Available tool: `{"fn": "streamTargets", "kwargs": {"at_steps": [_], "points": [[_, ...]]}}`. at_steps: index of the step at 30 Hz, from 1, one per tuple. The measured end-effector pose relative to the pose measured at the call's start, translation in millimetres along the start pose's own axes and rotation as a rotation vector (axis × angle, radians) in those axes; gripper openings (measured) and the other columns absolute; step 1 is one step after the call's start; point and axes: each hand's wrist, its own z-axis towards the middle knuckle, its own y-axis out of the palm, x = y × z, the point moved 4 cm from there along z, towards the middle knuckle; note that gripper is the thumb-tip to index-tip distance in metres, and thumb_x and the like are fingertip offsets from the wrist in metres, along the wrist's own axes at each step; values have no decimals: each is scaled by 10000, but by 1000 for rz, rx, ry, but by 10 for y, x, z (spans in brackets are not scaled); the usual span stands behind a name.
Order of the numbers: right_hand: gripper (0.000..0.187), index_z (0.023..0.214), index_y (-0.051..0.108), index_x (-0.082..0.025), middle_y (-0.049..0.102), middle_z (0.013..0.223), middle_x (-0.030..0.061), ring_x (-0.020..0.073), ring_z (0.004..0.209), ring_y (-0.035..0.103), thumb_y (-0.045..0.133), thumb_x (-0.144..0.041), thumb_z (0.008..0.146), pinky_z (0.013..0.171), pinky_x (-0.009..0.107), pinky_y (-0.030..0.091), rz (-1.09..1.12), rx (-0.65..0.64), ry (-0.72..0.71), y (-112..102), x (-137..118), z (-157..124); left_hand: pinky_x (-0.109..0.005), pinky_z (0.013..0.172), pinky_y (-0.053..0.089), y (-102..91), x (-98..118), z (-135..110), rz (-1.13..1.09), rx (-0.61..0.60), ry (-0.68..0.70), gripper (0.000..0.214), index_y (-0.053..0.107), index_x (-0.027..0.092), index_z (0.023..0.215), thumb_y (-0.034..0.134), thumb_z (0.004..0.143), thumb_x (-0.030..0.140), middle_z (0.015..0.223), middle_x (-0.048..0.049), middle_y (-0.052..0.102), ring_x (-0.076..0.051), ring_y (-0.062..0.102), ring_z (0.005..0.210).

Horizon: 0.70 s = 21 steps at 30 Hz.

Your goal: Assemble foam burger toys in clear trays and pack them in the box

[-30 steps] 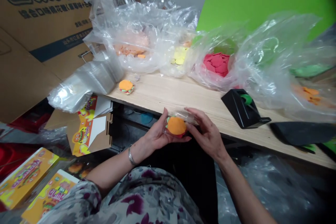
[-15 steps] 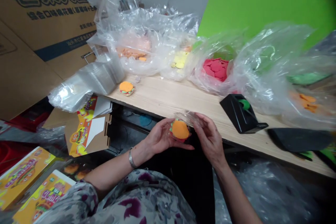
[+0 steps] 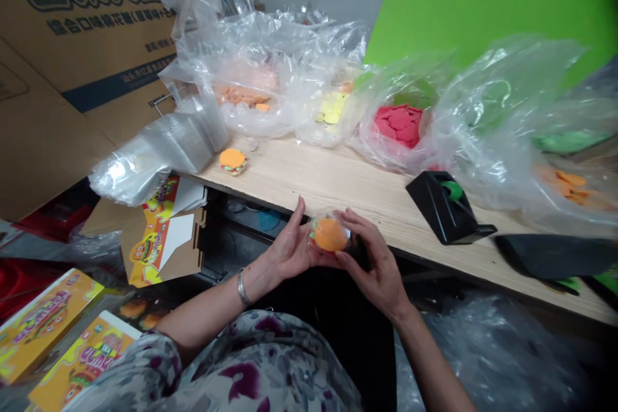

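A small burger with an orange top sits between my hands in front of the table edge. Clear plastic film shows around its upper side. My right hand grips the burger and film from the right, thumb at the lower edge and fingers over the top. My left hand is open, its thumb raised away and its fingers touching the burger's left and underside; the fingertips are hidden. Another small burger, with an orange top and green and red layers, stands on the table to the left.
Clear bags of pink discs, yellow pieces and orange pieces line the table. A black tape dispenser stands at right. Stacked clear plastic trays, an open printed carton and yellow boxes are at left.
My right hand has come left onto the burger and its film, which were apart from its fingers' grip before. My left thumb has lifted off the burger and now points up.
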Motion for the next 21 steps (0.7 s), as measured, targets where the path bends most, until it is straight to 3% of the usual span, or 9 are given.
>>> {"fn": "streamTargets", "kwargs": {"at_steps": [3, 6, 8, 10, 13, 16, 18, 21], "points": [[542, 1313, 437, -304, 460, 1390, 75, 277, 1336, 354, 594, -148, 818, 1065, 556, 341, -109, -47, -122, 75, -31, -99, -472, 843, 472, -35, -19, 13, 8, 16, 6, 704, 580, 90, 1095, 388, 799, 699, 930, -141, 671, -240, 634, 805], [599, 1339, 418, -322, 470, 1384, 71, 276, 1320, 381, 599, -118, 806, 1039, 542, 379, -194, -53, -184, 59, -57, -209, -426, 830, 494, -64, -71, 3, 123, 51, 13, 354, 599, 109, 1046, 585, 832, 390, 917, -104, 656, -207, 630, 815], [514, 1287, 490, -316, 499, 1354, 66, 268, 1300, 408, 597, -140, 816, 1037, 512, 389, -198, -110, -129, -11, -87, -266, -427, 832, 502, -62, -116, -16, 243, 63, 18, 281, 592, 140, 1060, 631, 784, 176, 957, -78, 634, -188, 624, 842], [403, 1218, 553, -303, 523, 1318, 64, 255, 1267, 443, 594, -196, 831, 1032, 470, 401, -157, -104, 29, -139, -104, -308, -475, 827, 507, -53, -188, -30, 359, 46, -20, 419, 556, 195, 1121, 659, 727, 101, 1034, -61, 600, -193, 615, 886], [320, 1156, 591, -268, 604, 1170, 70, 223, 1084, 568, 588, -332, 842, 910, 384, 484, -8, -11, 398, -305, -27, -407, -519, 792, 517, -110, -367, -13, 523, 12, -193, 697, 452, 281, 1234, 738, 630, 81, 1141, -58, 545, -213, 609, 927], [291, 959, 658, -213, 664, 894, 41, 182, 833, 616, 617, -450, 794, 748, 312, 497, 231, -35, 726, -277, 178, -602, -480, 753, 534, -278, -575, 71, 703, -20, -346, 865, 371, 277, 1283, 802, 552, 106, 1117, -68, 554, -214, 614, 903], [318, 821, 658, -188, 642, 759, 14, 154, 712, 587, 687, -485, 711, 678, 282, 464, 331, 3, 857, -250, 339, -764, -432, 732, 537, -413, -675, 148, 815, -12, -364, 851, 383, 232, 1238, 830, 518, 148, 1043, -63, 585, -199, 619, 860], [382, 733, 639, -169, 589, 642, -13, 116, 597, 509, 746, -516, 614, 604, 256, 401, 388, 139, 951, -269, 538, -992, -354, 694, 525, -574, -707, 236, 970, 101, -280, 663, 455, 181, 1064, 836, 528, 261, 923, -40, 602, -164, 609, 784]]}}
